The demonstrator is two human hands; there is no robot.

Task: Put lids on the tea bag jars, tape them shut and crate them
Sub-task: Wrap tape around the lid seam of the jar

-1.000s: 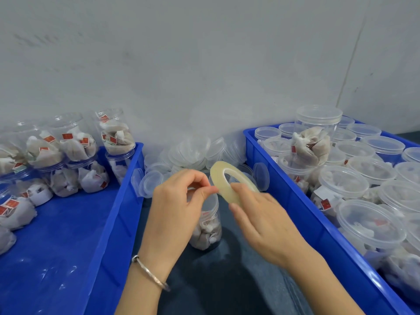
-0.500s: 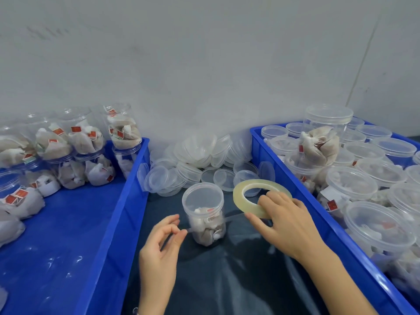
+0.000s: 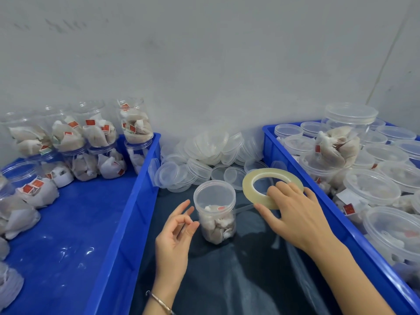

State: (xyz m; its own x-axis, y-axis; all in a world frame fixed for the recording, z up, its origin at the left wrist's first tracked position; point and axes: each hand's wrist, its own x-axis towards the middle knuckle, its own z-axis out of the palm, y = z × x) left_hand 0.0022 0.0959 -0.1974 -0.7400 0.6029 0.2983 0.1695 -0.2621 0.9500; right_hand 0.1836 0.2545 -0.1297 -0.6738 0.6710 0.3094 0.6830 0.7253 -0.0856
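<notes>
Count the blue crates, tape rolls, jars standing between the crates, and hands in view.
blue crates: 2 (left crate, right crate)
tape roll: 1
jar between the crates: 1
hands: 2 (left hand, right hand)
Total: 6

A second ago both hands were raised together over the lidded jar (image 3: 215, 212), the left hand (image 3: 176, 237) pinching at the tape roll (image 3: 271, 188) that the right hand (image 3: 295, 214) held on edge. Now they have parted. The left hand has dropped to the left of the jar, palm up, thumb and fingertips close together just beside the jar's wall. The right hand has carried the roll to the right and laid it nearly flat, fingers over its near rim. A thin tape strip (image 3: 244, 208) now stretches from roll to jar.
</notes>
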